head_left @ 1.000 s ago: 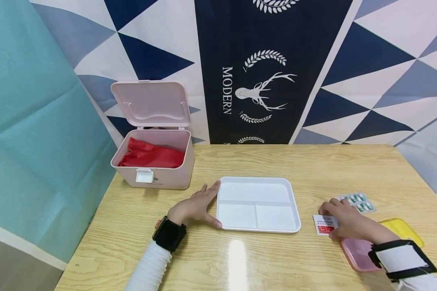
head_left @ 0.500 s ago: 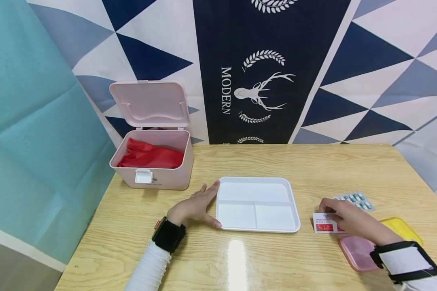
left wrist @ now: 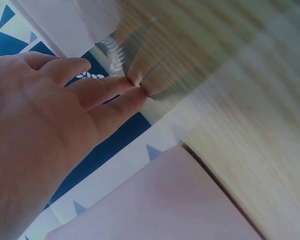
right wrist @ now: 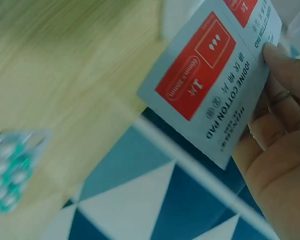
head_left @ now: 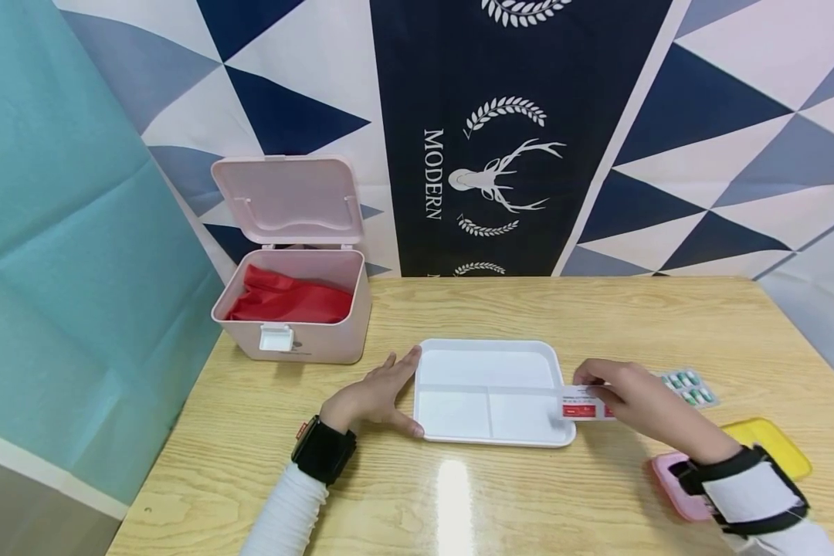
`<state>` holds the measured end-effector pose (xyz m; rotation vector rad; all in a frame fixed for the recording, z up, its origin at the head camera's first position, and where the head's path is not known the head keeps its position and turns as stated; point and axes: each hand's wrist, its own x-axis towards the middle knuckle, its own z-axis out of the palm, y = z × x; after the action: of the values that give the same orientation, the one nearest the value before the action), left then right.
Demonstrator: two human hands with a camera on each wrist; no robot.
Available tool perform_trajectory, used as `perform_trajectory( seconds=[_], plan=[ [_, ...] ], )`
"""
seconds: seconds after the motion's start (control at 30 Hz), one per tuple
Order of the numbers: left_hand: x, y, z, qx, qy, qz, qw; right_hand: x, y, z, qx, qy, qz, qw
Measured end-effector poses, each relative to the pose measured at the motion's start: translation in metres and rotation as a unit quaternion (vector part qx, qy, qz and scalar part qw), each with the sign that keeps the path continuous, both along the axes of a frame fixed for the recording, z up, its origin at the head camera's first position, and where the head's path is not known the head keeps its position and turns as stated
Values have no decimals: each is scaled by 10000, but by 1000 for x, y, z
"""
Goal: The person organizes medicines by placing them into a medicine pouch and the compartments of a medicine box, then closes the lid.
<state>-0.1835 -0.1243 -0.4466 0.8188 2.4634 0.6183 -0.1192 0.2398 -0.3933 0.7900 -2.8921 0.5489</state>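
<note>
"Two hands are at this tabletop (head_left: 521, 502) — what does each one have?"

"The right hand (head_left: 632, 398) pinches a flat iodine pad packet (right wrist: 205, 75) near one end, fingers behind it and thumb on the printed face. Held that way, most of the packet reaches out ahead of the hand, presumably to keep it easy to aim."

"Where is it, exactly?"

"At the right end of the white tray (head_left: 486, 363), its free end overlapping the rim as the head view shows it. I can't tell whether they touch."

"And the left hand (head_left: 375, 398)?"

"Its fingers are spread wide apart and grip nothing. Thumb at the tray's near left corner, fingertips at the far left one — my guess is that this braces the tray against sliding."

"Why are those other things on the right?"

"Probably for easy reach. The capsule sheet (head_left: 690, 388) lies just beyond the right hand; the yellow case (head_left: 771, 448) and pink case (head_left: 684, 498) lie nearer the person, partly hidden by the wrist strap (head_left: 754, 490)."

"And the pink box (head_left: 327, 340)?"

"Back left, lid (head_left: 288, 197) raised, red cloth (head_left: 295, 297) inside, likely set there to leave the middle for the tray."
</note>
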Motion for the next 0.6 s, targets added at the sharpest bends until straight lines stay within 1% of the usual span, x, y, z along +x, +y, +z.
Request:
perform_trajectory(
  seconds=[0.17, 0.3, 0.43, 0.6],
  plan=[
    [0, 0, 0, 26, -42, -8, 10000, -9, -35, -3, -212, -57, 247, 9995],
    [0, 1, 0, 12, -57, 2, 10000, -16, -63, -10, -431, -1, 521, 9977],
    [0, 1, -1, -28, -18, 17, 10000, -21, -90, -14, -511, 59, 760, 9958],
    [0, 2, -1, -59, 21, 37, 10000, -27, -118, -18, -592, -154, 916, 9939]
  ],
)
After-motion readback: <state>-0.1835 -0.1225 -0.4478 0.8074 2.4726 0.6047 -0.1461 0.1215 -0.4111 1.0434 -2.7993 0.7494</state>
